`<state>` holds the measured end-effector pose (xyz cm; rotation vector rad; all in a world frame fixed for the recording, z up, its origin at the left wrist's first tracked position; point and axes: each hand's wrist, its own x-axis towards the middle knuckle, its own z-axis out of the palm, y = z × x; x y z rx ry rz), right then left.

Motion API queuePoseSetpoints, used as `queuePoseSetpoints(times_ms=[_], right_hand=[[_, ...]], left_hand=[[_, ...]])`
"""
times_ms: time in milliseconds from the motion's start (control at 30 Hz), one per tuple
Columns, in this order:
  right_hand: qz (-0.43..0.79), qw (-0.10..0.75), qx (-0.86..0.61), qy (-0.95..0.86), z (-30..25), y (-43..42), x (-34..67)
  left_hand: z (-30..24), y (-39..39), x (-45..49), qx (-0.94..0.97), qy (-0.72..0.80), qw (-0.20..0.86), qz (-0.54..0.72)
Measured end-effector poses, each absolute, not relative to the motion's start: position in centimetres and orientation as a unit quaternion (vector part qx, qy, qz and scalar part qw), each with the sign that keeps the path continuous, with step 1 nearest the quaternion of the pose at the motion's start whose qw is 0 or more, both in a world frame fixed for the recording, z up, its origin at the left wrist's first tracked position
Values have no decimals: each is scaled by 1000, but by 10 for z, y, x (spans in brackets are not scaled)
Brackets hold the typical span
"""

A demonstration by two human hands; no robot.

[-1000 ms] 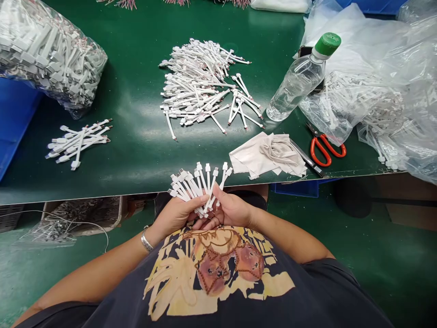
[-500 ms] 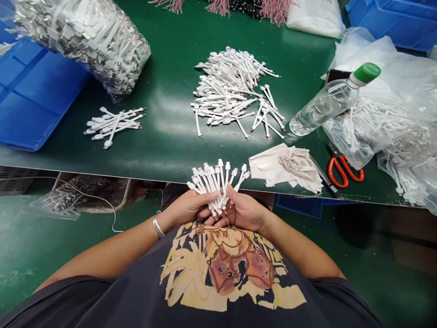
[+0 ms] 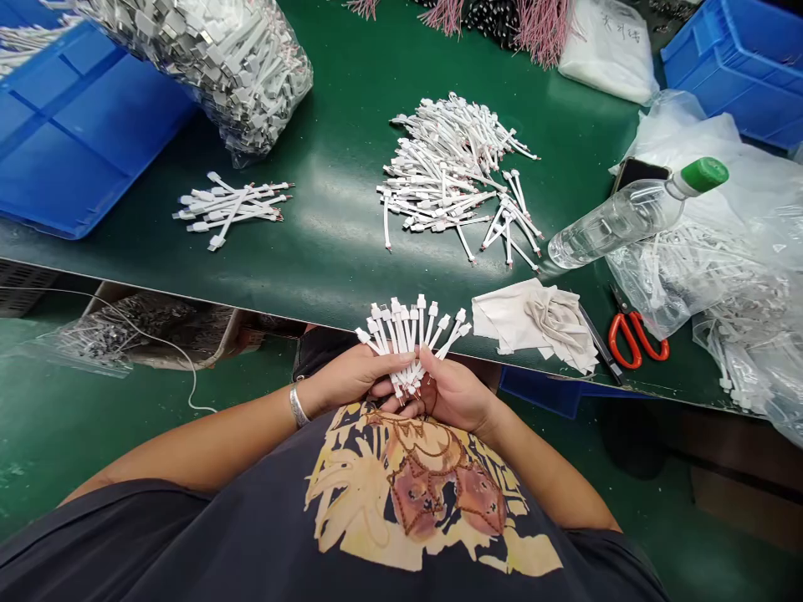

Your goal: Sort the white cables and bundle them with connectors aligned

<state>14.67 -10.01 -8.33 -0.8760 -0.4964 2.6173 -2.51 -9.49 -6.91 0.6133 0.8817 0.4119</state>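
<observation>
Cables (image 3: 411, 343) fanned, gripped in L hand (image 3: 351, 378), R hand (image 3: 452, 393)

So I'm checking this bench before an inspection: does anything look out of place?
A white wire trails loose across the green floor below the bench, beside a plastic bag of cables lying off the bench. The capped water bottle also lies on its side, though no spill shows.

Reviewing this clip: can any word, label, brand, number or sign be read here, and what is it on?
Dark characters on the white bag at the far side of the bench: too small and blurred to read.
Clear plastic bottle with a green cap: no label or text shows.
</observation>
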Motion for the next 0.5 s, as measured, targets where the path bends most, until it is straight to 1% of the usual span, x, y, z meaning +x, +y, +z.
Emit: queuePoseSetpoints(times_ms=[500], right_hand=[[919, 190, -292, -185, -91, -104, 147]], left_hand=[[-74, -94, -28, 368, 452, 794, 168]])
